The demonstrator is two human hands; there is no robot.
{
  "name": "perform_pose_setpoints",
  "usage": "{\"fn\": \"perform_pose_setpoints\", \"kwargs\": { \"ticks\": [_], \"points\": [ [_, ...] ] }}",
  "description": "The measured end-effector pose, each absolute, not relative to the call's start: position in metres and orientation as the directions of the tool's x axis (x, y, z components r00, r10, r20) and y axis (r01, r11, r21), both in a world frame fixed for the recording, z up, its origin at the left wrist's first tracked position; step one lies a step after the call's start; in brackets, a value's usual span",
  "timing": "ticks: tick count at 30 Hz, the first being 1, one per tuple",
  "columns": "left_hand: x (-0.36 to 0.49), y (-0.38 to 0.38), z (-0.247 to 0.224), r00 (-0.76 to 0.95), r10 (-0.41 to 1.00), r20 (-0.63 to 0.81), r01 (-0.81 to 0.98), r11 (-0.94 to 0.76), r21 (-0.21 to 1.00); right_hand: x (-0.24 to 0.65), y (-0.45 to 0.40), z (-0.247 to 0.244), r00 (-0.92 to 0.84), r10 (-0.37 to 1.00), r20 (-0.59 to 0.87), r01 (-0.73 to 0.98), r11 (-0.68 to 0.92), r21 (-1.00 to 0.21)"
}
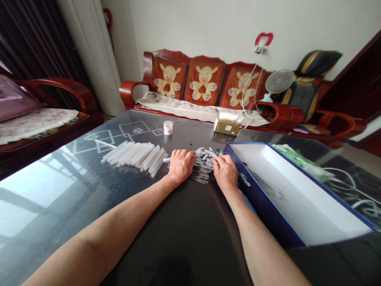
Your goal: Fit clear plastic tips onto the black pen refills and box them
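A pile of small white and black pieces (203, 169) lies on the dark glossy table (166, 222) between my hands. My left hand (181, 165) is closed at the pile's left edge, fingers curled; what it holds, if anything, is too small to name. At the right edge of the pile, beside the blue box, my right hand (225, 171) is pinched, its fingertips at the small pieces; its contents cannot be made out. Left of my left hand, a row of translucent white tubes (137, 155) lies side by side.
An open blue box (297, 198) with white inside stands close to my right forearm. A small white jar (168, 128) and a tissue box (228, 126) stand farther back. Green packaging (306, 163) and white cable (351, 182) lie beyond the box.
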State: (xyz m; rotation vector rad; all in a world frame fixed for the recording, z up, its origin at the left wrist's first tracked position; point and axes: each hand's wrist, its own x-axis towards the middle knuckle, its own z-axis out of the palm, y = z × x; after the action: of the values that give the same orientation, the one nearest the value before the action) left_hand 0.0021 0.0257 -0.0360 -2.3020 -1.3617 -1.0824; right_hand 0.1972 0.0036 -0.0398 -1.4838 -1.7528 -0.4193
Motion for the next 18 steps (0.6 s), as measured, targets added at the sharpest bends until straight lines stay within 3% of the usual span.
{"fn": "perform_pose_setpoints", "kwargs": {
  "ticks": [5, 12, 18],
  "points": [
    [0.003, 0.024, -0.033, 0.316, 0.656, 0.686, 0.828, -0.543, 0.138, 0.199, 0.002, -0.04, 0.038, 0.692, 0.721, 0.955, 0.188, -0.23],
    [0.005, 0.021, -0.031, 0.395, 0.629, 0.67, 0.802, -0.591, 0.083, 0.177, 0.0, -0.032, -0.071, 0.662, 0.746, 0.788, 0.496, -0.365],
    [0.005, 0.022, -0.032, 0.461, 0.595, 0.658, 0.751, -0.657, 0.068, 0.173, -0.001, -0.032, -0.11, 0.633, 0.766, 0.702, 0.595, -0.392]
  ]
}}
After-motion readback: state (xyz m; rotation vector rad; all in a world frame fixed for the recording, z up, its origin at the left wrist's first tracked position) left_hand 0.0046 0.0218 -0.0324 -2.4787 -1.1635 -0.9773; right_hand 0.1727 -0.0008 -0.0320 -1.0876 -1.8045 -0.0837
